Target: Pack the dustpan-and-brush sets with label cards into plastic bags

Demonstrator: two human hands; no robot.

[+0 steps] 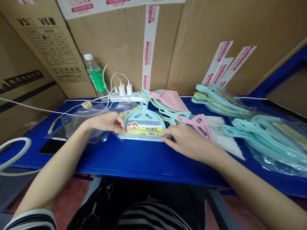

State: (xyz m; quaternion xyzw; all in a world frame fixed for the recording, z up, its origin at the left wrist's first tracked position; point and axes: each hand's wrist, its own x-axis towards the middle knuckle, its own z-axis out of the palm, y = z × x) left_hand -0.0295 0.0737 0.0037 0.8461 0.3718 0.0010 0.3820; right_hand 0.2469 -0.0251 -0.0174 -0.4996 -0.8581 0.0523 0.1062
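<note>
Ref. item: bagged dustpan (144,126), teal plastic, w/ printed paper label across its near part, lying flat on blue table (134,159). All locations below are rel. to this pack.

Orientation: handle loop pts away from the person, toward cardboard boxes (120,41); wide lip faces the person. Long axis runs approx. front-to-back.

Handling: est. light, thin stiff plastic w/ some flex; bag film likely slippery. Best hold: side edges of pack, or handle loop thru film.

L hand (105,123): at pack's left edge, fingers curled, fingertips on the film. R hand (189,142): at pack's right edge, fingers part-spread, tips at near right corner. Neither hand fully open; firm pinch vs. light contact cannot be told from this view.

Right of pack: pink brush (196,124) w/ white bristles, just beside it; pile of long teal handles (266,140) farther on. Behind pack: pink dustpan (168,99), power strip (137,96). Left of pack: loose plastic bag (79,124).
</note>
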